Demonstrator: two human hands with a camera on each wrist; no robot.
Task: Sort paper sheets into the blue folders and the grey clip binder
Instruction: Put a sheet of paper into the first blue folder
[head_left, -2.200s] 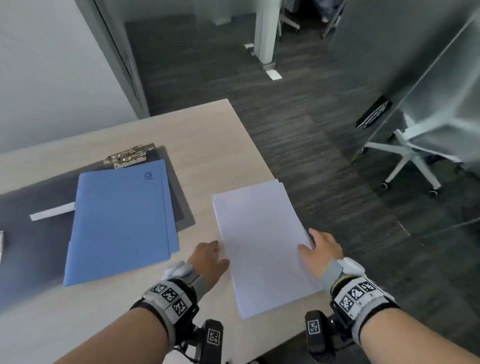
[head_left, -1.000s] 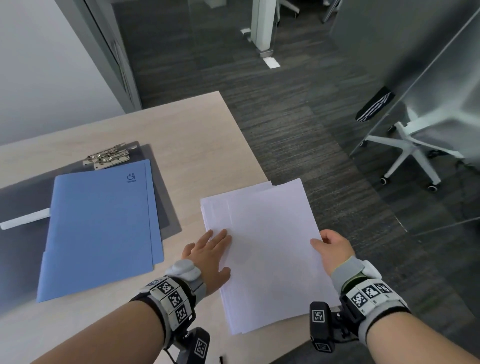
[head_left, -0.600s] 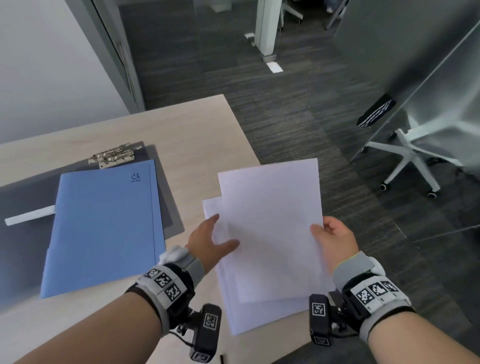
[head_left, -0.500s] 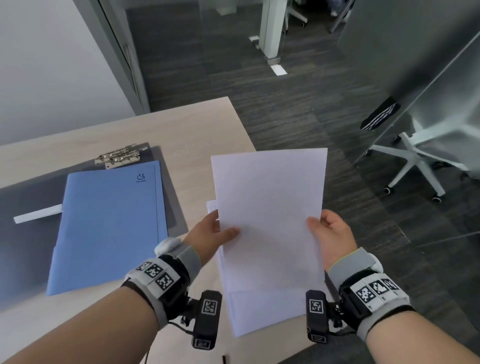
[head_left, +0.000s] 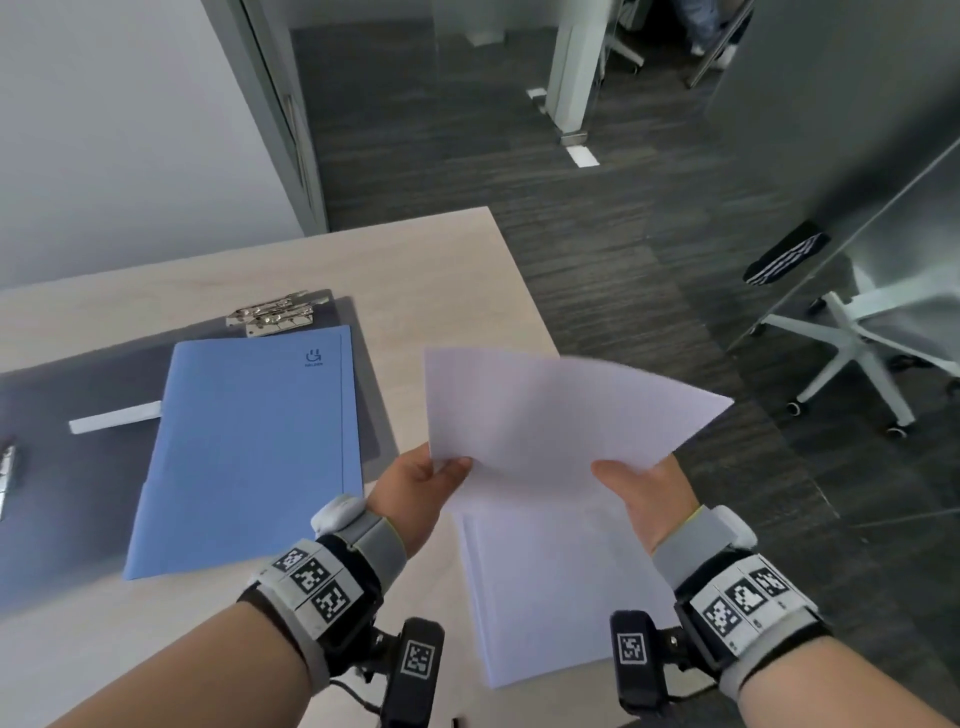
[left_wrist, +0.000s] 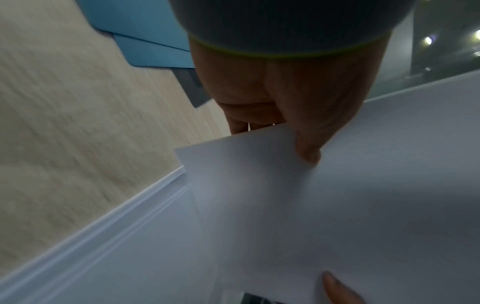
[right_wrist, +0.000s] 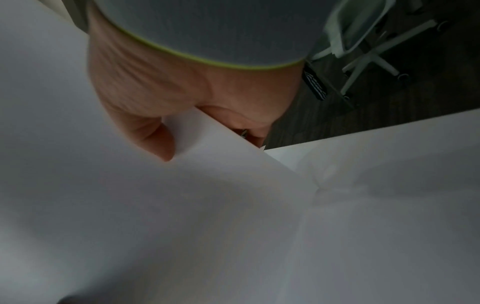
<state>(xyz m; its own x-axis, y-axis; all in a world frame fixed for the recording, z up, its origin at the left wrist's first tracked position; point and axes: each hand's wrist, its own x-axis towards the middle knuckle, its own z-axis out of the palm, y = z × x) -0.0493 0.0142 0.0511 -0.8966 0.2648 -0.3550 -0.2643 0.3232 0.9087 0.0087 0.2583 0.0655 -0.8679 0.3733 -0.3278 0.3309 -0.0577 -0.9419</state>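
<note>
Blue card of the folder (head_left: 249, 447) lies shut at the left of the worktop (head_left: 426, 270), on top of the grey binder (head_left: 57, 467), whose metal clip (head_left: 272, 314) shows beyond the folder's far edge. Right of it, the left hand (head_left: 415, 493) pinches the near left edge of a sheet (head_left: 550, 415), thumb on top. Half a second ago this sheet stood nearly upright between the hands; now it tips away flat and skews to the right, clear of the stack (head_left: 556, 587) that rests at the worktop's right edge. The right hand (head_left: 649, 499) pinches the sheet's near right edge the same way. One sheet is therefore free to go into the folder, which nobody has opened yet.

Only the head view shows binder and clip. The left wrist view shows the stack's layered edges (left_wrist: 103, 218) and a second blue folder corner (left_wrist: 155, 53); the right wrist view shows fingers (right_wrist: 255, 136) curled under the sheet.
</note>
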